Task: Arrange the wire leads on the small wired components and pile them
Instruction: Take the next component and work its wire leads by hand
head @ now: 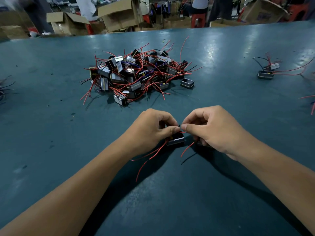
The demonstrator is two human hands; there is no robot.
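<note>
A small boxy wired component [175, 140] with a grey metal core sits just above the dark teal table [221, 92], near the middle. My left hand [151, 129] grips it from the left with curled fingers. My right hand [210, 128] pinches a thin wire lead at the component's top, thumb tip against my left thumb. Red leads [150, 157] trail from the component toward me, and another red lead [187, 149] hangs below my right hand. A big pile of the same components [136, 74] with tangled red, black and blue wires lies farther back.
Two components with long leads [268, 70] lie at the right, more red wire ends [312, 106] at the right edge, dark wires [5, 89] at the left edge. Open cardboard boxes [119, 14], red stools and standing people are beyond the table's far edge.
</note>
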